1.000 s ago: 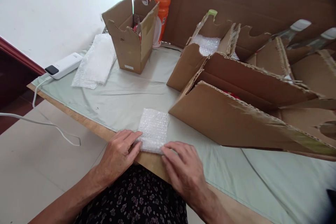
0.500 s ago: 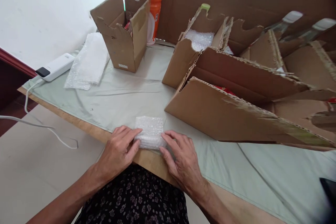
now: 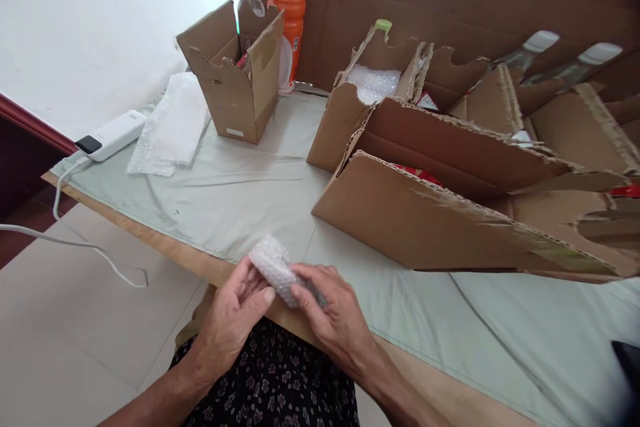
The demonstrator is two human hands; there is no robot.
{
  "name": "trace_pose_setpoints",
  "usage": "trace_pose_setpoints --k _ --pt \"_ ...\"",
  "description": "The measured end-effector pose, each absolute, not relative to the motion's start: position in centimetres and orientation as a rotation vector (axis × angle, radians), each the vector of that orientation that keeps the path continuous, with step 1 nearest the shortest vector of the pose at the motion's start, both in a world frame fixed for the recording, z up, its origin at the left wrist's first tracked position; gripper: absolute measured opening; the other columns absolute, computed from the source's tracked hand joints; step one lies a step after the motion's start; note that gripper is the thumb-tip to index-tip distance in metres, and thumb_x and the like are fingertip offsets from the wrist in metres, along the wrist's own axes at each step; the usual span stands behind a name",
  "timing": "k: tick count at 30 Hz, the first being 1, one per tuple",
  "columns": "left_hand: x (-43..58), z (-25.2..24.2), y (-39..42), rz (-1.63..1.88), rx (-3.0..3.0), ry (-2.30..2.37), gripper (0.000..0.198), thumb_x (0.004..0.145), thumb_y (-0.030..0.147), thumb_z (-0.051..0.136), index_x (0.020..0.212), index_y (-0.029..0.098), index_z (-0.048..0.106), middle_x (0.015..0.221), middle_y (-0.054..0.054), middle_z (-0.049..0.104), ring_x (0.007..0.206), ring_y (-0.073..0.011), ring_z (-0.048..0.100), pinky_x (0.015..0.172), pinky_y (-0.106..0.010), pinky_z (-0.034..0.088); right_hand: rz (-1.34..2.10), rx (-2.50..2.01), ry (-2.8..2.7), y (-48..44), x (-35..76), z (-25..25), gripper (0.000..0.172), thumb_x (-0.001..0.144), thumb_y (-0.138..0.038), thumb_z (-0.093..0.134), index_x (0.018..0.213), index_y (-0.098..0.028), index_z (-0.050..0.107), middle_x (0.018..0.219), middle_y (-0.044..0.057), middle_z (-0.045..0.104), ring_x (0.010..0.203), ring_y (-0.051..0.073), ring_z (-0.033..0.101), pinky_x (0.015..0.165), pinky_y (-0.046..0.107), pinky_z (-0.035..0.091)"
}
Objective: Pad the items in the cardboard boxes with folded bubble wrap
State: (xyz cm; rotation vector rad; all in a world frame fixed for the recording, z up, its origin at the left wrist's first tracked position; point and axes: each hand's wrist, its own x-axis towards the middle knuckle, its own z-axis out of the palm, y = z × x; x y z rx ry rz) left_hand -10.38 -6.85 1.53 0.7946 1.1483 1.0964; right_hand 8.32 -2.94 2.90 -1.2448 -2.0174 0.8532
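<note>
A small roll of bubble wrap [image 3: 274, 265] is tilted between my hands, just over the table's front edge. My right hand [image 3: 327, 303] pinches its lower right end between thumb and fingers. My left hand [image 3: 240, 313] is at the roll's left side, fingers behind it and thumb in front, with a gap between thumb and fingers. Whatever may be inside the wrap is hidden.
Flat bubble wrap sheets [image 3: 173, 123] lie at the left beside a white power bank [image 3: 113, 135] with a cable. A small cardboard box [image 3: 233, 103], an orange bottle [image 3: 290, 0] and a large divided carton [image 3: 415, 227] stand farther back.
The bubble wrap has gone from lying flat at the edge to a tilted roll lifted in my hands. My left hand has turned palm up beside it.
</note>
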Motion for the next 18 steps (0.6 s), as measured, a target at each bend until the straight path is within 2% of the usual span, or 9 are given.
trace_pose_setpoints --k 3,4,7,8,9,11,13,15,18 --pt "-9.7 1.8 -6.6 1.005 0.812 1.130 0.057 0.096 0.041 0.066 0.147 0.019 0.053 0.138 -0.012 0.068 0.128 -0.0266 0.065 0.107 -0.035 0.054 0.847 -1.310 -1.987 -4.8 9.7 3.8 0.021 0.098 -0.025 0.062 0.117 -0.023 0.070 0.118 0.006 0.075 0.106 0.022 0.068 0.095 0.038 0.049" --pt "-9.5 1.8 -6.7 0.957 0.874 1.167 0.057 0.096 0.041 0.065 0.147 0.020 0.053 0.135 -0.012 0.070 0.123 -0.0265 0.068 0.102 -0.033 0.057 0.851 -1.339 -1.959 -5.2 10.4 4.1 0.029 0.095 -0.028 0.066 0.123 -0.023 0.068 0.123 0.008 0.072 0.109 0.023 0.067 0.096 0.039 0.050" --pt "-8.6 1.6 -7.7 0.860 1.169 1.244 0.061 0.097 0.039 0.061 0.154 0.024 0.047 0.129 -0.011 0.072 0.109 -0.0241 0.073 0.094 -0.030 0.059 1.039 -1.381 -1.868 -6.0 12.6 5.3 0.070 0.082 -0.044 0.081 0.144 -0.022 0.055 0.129 0.011 0.067 0.105 0.023 0.066 0.093 0.036 0.053" --pt "-8.1 1.4 -8.1 0.868 1.275 1.241 0.063 0.097 0.037 0.059 0.157 0.024 0.043 0.127 -0.010 0.073 0.107 -0.0232 0.073 0.095 -0.030 0.059 1.113 -1.386 -1.862 -6.2 13.2 5.7 0.073 0.079 -0.045 0.084 0.143 -0.022 0.055 0.126 0.010 0.068 0.103 0.022 0.067 0.092 0.035 0.054" --pt "-7.4 1.2 -8.4 0.885 1.370 1.224 0.064 0.098 0.035 0.057 0.159 0.025 0.039 0.123 -0.009 0.074 0.104 -0.0221 0.074 0.095 -0.031 0.059 1.160 -1.400 -1.871 -6.3 13.6 6.1 0.066 0.079 -0.042 0.084 0.136 -0.022 0.060 0.121 0.008 0.071 0.101 0.022 0.068 0.092 0.034 0.054" --pt "-6.0 1.0 -8.7 0.912 1.521 1.149 0.064 0.099 0.029 0.053 0.161 0.029 0.035 0.113 -0.006 0.075 0.096 -0.0189 0.075 0.092 -0.028 0.059 1.175 -1.436 -1.925 -6.5 14.2 7.4 0.032 0.082 -0.030 0.079 0.112 -0.021 0.070 0.105 0.004 0.075 0.094 0.020 0.069 0.091 0.033 0.053" --pt "-5.0 1.0 -8.4 0.942 1.624 1.047 0.065 0.100 0.026 0.050 0.161 0.034 0.032 0.109 -0.003 0.076 0.091 -0.0167 0.075 0.088 -0.026 0.060 1.118 -1.432 -1.986 -6.7 15.4 9.2 0.010 0.083 -0.017 0.071 0.092 -0.022 0.070 0.087 0.000 0.075 0.082 0.017 0.069 0.085 0.030 0.053" --pt "-4.9 1.1 -7.5 0.980 1.716 1.002 0.065 0.100 0.031 0.052 0.161 0.036 0.030 0.116 -0.004 0.076 0.101 -0.0188 0.076 0.094 -0.029 0.060 0.955 -1.422 -1.996 -6.9 17.5 11.8 0.014 0.083 -0.014 0.068 0.092 -0.025 0.070 0.083 -0.001 0.074 0.076 0.016 0.070 0.075 0.026 0.055" --pt "-5.9 0.9 -5.6 1.001 1.868 1.122 0.066 0.101 0.039 0.053 0.162 0.032 0.029 0.128 -0.008 0.073 0.121 -0.0239 0.070 0.102 -0.035 0.058 0.431 -1.515 -1.808 -6.4 22.1 16.4 0.020 0.088 -0.028 0.070 0.107 -0.032 0.069 0.092 0.001 0.076 0.076 0.020 0.071 0.061 0.027 0.056"
